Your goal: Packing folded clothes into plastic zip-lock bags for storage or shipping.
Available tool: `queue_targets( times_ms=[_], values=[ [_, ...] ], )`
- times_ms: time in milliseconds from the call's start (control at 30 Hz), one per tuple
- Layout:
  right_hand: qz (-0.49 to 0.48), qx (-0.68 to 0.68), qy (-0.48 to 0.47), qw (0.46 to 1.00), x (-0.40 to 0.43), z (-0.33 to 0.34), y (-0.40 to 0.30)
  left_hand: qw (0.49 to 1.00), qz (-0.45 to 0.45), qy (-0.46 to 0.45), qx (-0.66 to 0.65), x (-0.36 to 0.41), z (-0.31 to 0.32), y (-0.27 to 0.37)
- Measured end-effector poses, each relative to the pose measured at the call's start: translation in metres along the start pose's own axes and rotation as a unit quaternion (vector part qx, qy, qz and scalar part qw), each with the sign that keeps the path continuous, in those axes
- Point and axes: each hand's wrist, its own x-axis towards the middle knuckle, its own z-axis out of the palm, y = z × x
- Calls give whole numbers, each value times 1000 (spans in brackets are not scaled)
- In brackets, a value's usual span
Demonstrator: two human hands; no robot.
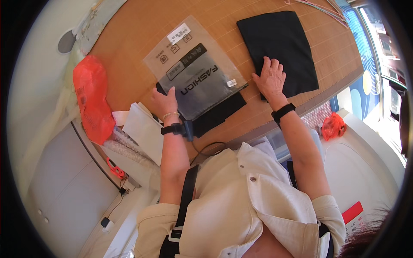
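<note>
A folded black cloth [284, 42] lies on the wooden table, and my right hand [271, 77] rests on its near left part with the fingers spread. To its left is a translucent plastic garment bag [200, 64] with dark printing and a white label. More black fabric [219, 113] sticks out past the bag's near edge. Dark material shows through the bag's nearer half; I cannot tell whether it is inside or underneath. At the bag's left edge, my left hand [165, 103] has its thumb and fingers apart, with nothing gripped between them.
The wooden table [129, 48] has a curved right edge. A red plastic bag [93, 100] and white paper sheets [142, 129] are on the left, near bubble wrap [129, 148]. Hangers [322, 9] lie at the far right. A dark cable [206, 150] loops by my left wrist.
</note>
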Motion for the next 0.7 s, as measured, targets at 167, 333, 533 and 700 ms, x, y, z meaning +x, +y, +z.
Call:
queue_targets(
  times_ms=[167,333,533,700],
  values=[
    [46,4,-25,999,8,-3,-11,982,-90,-122,-112,21,11,-25],
    [75,8,-51,996,12,0,-17,985,-41,-141,-92,50,21,-43],
    [46,27,-12,999,10,3,2,879,-132,-232,-394,97,18,-34],
    [5,77,12,997,22,8,20,861,-58,-120,-491,204,-3,-69]
  ],
)
